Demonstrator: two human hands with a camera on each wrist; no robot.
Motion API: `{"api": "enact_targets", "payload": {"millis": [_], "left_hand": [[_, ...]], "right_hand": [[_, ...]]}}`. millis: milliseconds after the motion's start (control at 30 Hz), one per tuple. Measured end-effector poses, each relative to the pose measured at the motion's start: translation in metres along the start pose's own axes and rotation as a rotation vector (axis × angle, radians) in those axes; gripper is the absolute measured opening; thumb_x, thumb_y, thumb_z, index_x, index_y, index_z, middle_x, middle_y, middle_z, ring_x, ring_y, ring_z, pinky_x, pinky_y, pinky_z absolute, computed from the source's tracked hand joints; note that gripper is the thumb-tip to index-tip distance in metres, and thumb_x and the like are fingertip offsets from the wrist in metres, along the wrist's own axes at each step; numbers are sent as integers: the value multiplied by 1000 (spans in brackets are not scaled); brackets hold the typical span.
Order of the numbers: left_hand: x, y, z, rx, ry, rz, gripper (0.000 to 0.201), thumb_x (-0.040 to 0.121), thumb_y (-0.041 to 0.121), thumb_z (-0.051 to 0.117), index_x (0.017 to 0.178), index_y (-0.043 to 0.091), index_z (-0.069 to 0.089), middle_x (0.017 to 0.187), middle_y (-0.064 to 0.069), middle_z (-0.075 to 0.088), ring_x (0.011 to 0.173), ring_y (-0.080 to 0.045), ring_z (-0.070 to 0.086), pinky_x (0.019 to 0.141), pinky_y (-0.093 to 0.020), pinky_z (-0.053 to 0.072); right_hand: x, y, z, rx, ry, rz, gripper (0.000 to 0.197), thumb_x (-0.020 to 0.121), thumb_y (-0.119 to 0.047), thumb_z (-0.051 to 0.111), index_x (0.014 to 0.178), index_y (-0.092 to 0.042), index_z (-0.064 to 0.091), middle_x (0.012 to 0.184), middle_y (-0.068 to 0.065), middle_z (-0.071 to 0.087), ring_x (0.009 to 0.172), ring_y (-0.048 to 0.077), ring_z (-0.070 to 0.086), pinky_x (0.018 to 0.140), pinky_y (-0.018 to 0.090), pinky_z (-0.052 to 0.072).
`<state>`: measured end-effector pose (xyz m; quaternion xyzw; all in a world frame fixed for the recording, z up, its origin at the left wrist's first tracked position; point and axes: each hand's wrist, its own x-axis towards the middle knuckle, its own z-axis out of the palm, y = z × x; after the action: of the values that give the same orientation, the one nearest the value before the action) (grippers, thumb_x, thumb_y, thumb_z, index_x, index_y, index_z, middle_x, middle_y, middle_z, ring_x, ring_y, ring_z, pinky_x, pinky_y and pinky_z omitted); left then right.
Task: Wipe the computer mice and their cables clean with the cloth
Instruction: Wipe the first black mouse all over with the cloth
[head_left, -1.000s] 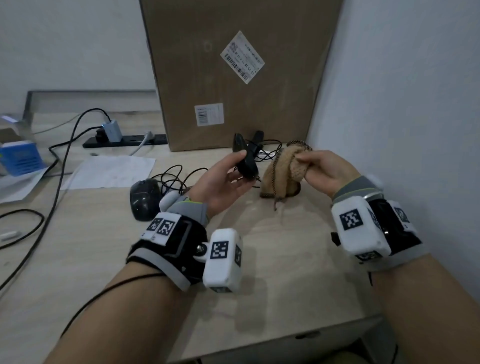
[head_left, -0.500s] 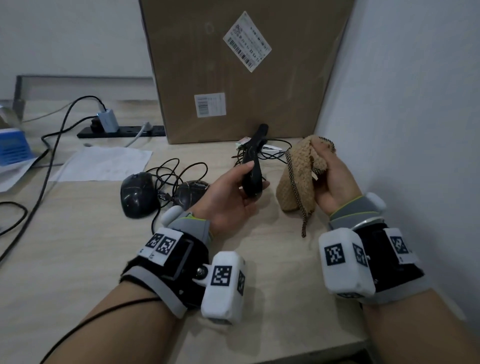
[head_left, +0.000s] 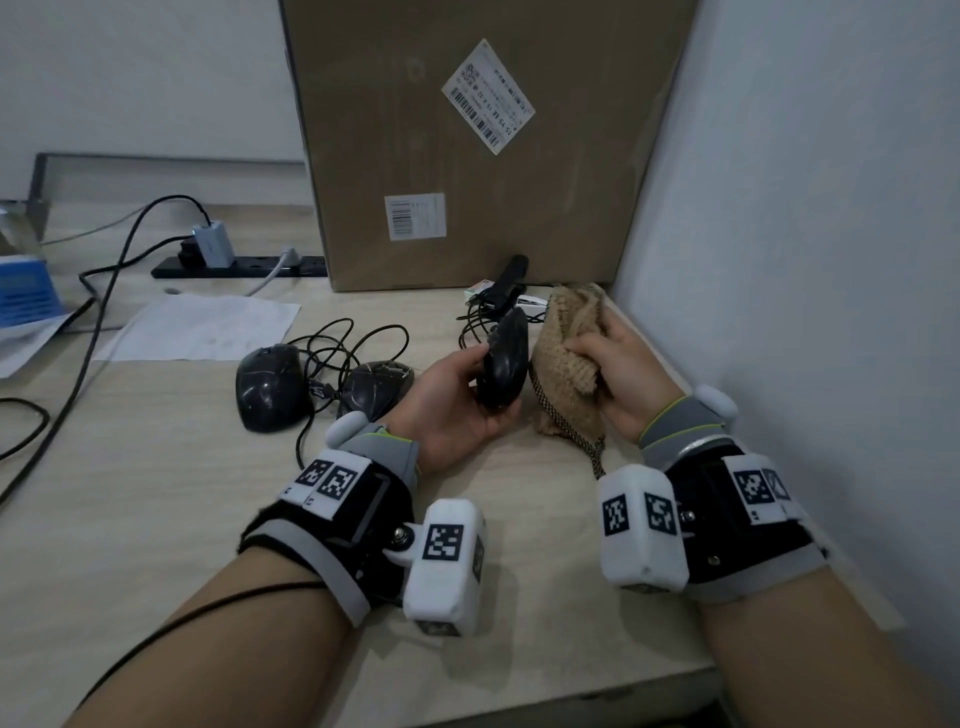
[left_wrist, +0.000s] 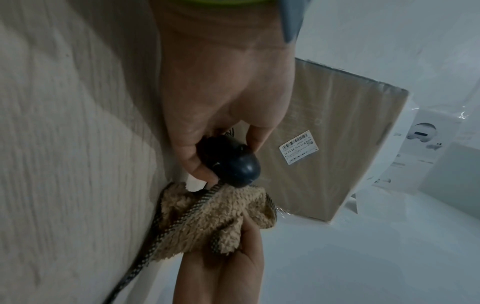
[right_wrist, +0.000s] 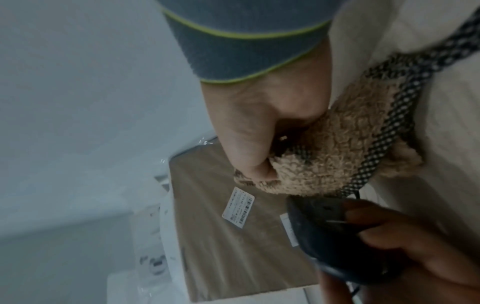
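Left hand gripping black mouse, right hand clutching tan cloth against it, 2 mice on desk

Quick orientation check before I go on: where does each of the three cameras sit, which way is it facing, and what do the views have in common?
Head: worn on the head, facing forward and down at the desk; both forearms, the left hand and the right hand show.
Left wrist: looks along the left hand at the held mouse; the right hand's fingers appear below.
Right wrist: looks along the right hand gripping the cloth; the left hand's fingers are at lower right.
Shared: all three show mouse, cloth and cardboard box.
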<state>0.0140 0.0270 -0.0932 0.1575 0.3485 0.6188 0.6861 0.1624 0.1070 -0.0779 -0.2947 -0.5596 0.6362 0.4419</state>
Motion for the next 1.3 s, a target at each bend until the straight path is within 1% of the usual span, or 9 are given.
{"api": "enact_targets", "payload": {"millis": [100,200,300,700,833,967,1067,1200,1300], "left_hand": [[-1,-1,0,-13,-33,20,19,97,24,46,95,8,57,88,-7,60,81,-16,58,63,-25,51],[-2,-2,1,-16,-52,23,20,97,24,45,94,8,58,87,-8,61,80,-17,58,61,-24,53],[-2,-2,1,-25,-46,25,21,98,24,45,96,8,60,87,-8,64,80,-17,59,62,-25,54],[-2,2,0,-129,-39,88,31,101,23,38,100,2,61,87,-11,71,82,-20,67,66,-28,59],[-2,2,-1,-122,-33,118,30,101,24,41,103,1,60,82,-10,73,71,-18,71,65,-27,60],[-1,3,-3,-58,4,139,23,97,22,47,107,5,59,95,-11,66,85,-21,63,67,-31,59],[0,2,-5,-42,10,124,24,94,19,51,113,5,57,101,-13,64,87,-23,63,67,-33,60],[0,2,-3,-35,-20,87,26,96,24,48,114,8,56,100,-14,64,87,-24,62,62,-33,59],[2,0,-3,15,-30,64,27,97,30,45,112,12,58,101,-12,66,88,-24,62,60,-33,58]], "right_hand": [[-2,3,5,-199,-8,-27,36,83,-1,47,112,-18,61,97,14,63,78,18,64,67,29,55],[-3,6,8,-396,-2,-87,34,77,-7,52,99,-26,67,118,16,53,107,26,54,97,39,45],[-5,7,11,-522,-32,-163,38,86,8,44,115,-9,62,121,3,46,114,15,46,107,27,33],[-17,0,16,-320,-268,-104,45,73,25,46,110,1,58,102,5,54,90,8,53,71,9,45],[-15,2,13,-305,-213,-51,36,48,3,49,72,-8,73,81,8,59,81,18,56,71,22,48],[-10,-2,6,-181,28,-56,41,51,1,49,81,-12,74,75,11,65,74,25,60,68,30,51],[-4,2,3,-346,108,-130,43,75,8,50,104,-18,67,90,8,63,88,21,57,79,25,46],[3,12,-1,-646,76,-237,41,86,8,43,123,-4,55,105,9,45,100,15,44,78,-3,30],[4,17,-3,-813,22,-359,49,83,14,39,126,-4,53,107,10,38,104,15,39,84,-6,21]]}}
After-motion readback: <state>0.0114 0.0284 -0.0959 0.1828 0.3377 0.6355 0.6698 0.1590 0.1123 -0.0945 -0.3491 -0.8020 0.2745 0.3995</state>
